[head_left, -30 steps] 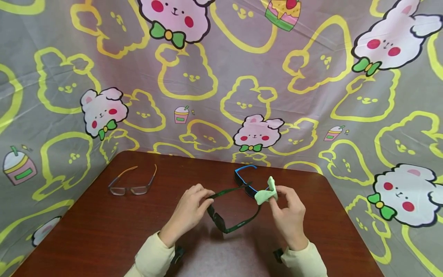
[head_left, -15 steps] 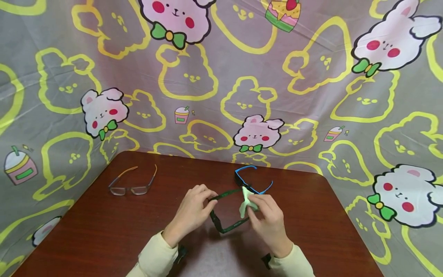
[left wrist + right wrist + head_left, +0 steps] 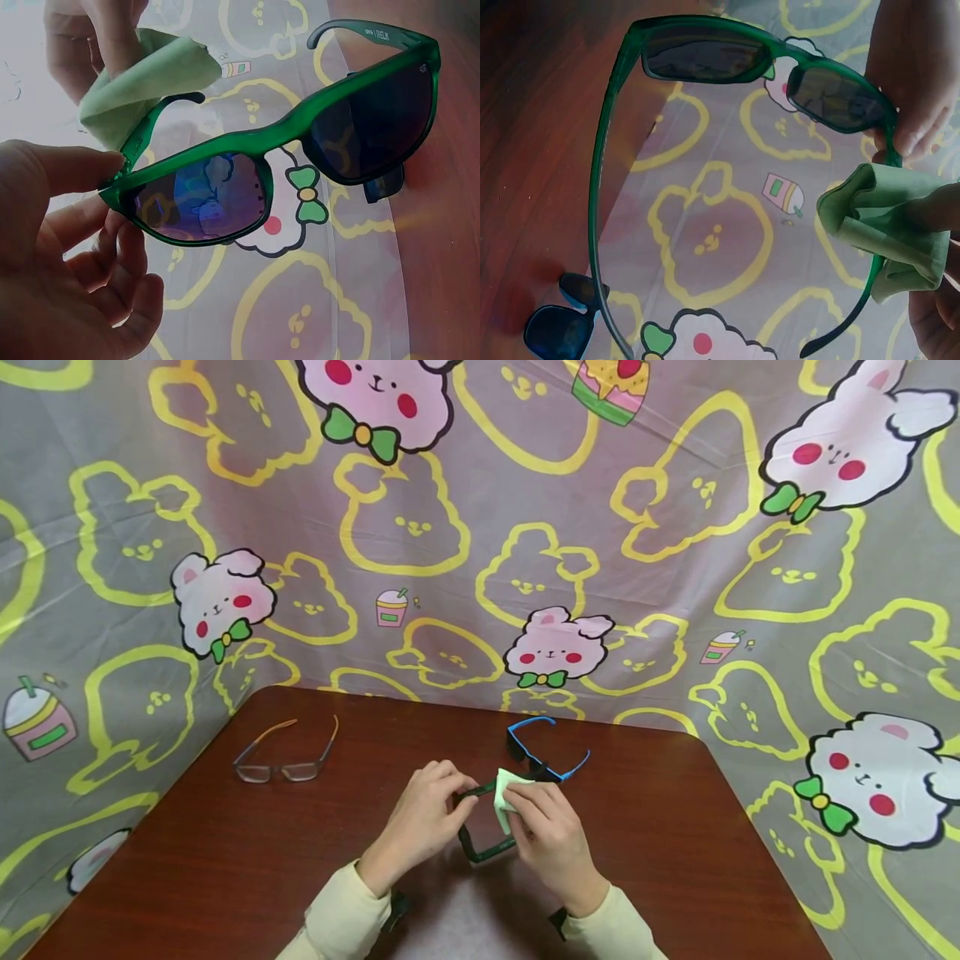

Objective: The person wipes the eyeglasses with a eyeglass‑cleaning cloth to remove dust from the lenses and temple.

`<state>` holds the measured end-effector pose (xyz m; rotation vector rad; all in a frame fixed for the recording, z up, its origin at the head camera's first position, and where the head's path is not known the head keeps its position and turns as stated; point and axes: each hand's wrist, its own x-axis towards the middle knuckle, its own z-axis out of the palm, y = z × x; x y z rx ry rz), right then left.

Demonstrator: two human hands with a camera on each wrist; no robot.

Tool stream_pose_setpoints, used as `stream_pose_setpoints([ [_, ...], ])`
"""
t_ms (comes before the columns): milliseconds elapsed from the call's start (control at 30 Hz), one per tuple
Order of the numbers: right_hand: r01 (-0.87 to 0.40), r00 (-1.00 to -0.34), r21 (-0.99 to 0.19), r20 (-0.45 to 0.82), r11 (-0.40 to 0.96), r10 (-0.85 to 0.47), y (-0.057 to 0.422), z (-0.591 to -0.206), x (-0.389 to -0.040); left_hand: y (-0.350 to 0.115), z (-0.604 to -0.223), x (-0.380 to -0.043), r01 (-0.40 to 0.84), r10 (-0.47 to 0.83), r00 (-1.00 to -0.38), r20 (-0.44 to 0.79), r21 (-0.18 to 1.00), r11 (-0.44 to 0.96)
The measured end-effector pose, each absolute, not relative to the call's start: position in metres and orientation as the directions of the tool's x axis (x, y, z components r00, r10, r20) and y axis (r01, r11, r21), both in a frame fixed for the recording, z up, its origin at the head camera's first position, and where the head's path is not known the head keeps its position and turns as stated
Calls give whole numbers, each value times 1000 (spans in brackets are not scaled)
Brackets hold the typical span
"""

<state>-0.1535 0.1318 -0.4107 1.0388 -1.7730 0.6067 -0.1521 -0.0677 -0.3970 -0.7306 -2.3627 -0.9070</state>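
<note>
Green-framed sunglasses [image 3: 491, 850] with dark lenses are held up off the table, temples unfolded. My left hand [image 3: 416, 814] pinches them at one front corner by the hinge, thumb and fingers on the frame in the left wrist view. A folded pale green cloth [image 3: 862, 202] wraps part of the temple on that same side. My right hand [image 3: 555, 839] holds this cloth between thumb and fingers, pressing it around the temple. The other temple hangs free, nearer the person in the head view. Part of the front frame is hidden behind my left fingers there.
Blue-framed sunglasses [image 3: 521, 752] lie at the back of the brown table [image 3: 202, 860], just beyond my right hand. Clear eyeglasses [image 3: 300, 772] with orange-tipped temples sit unfolded at the back left. A patterned curtain [image 3: 420, 527] encloses the back and sides.
My right hand and the cloth have moved left along the temple, from near its tip toward the hinge. My left hand keeps its pinch on the sunglasses and has shifted only slightly.
</note>
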Motion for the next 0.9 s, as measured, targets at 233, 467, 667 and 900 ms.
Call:
stream_pose_setpoints([
  [233,-839,-188,67,895,540,-404,128,-410,-155,-65,-398,-152,650,312,-715,625,432,625],
  [467,-809,-197,105,878,578,-436,125,-412,-156,-64,-399,-153,661,325,-704,632,414,626],
  [667,-791,-215,113,868,601,-448,123,-414,-156,-63,-400,-153,657,340,-707,619,399,640],
  [900,-777,-272,106,832,621,-483,123,-416,-155,-62,-400,-154,658,352,-696,626,361,661],
])
